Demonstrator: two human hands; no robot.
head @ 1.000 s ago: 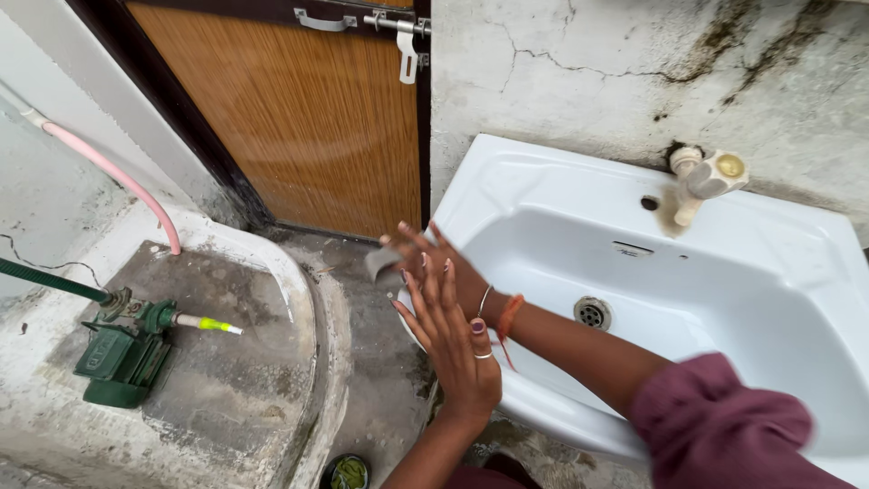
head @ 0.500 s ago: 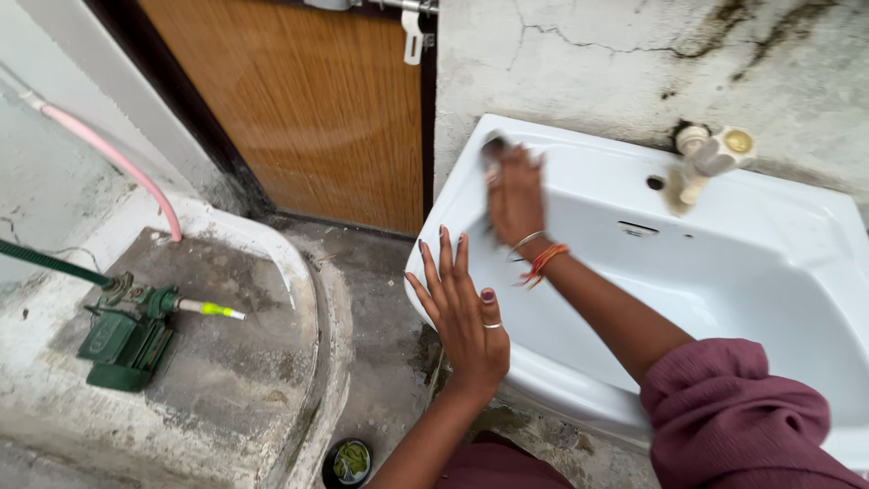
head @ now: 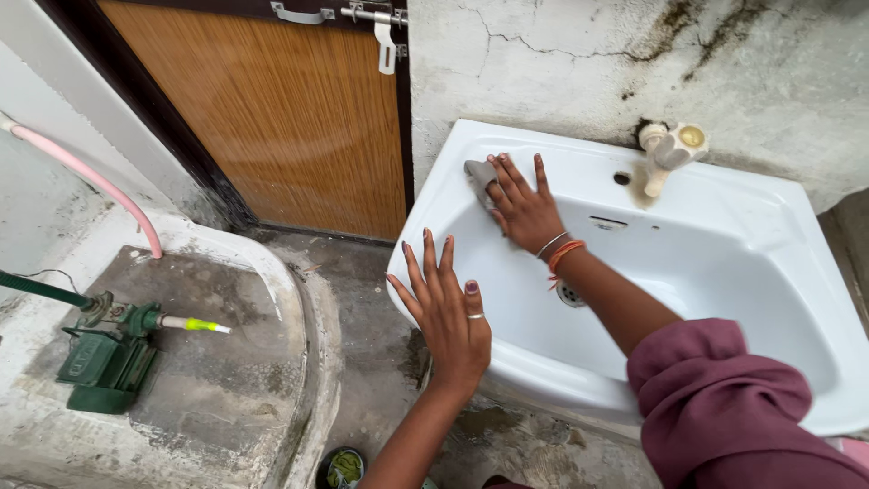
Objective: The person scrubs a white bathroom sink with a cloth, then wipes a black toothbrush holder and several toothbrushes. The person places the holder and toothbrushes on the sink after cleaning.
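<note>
The right hand (head: 525,206) presses a grey scrub pad (head: 480,172) with fingers flat and slightly spread against the upper-left inner wall of the white basin (head: 724,263), which seems to hold nothing else besides its drain (head: 568,293). The left hand (head: 448,312) rests open, fingers spread, at the basin's lower-left rim, holding nothing. A cream tap (head: 665,152) sits at upper right.

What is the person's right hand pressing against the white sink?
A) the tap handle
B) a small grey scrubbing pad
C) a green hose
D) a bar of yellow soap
B: the right hand lies flat on a small grey scrubbing pad at the back left corner of the white sink, well apart from the tap.
</note>
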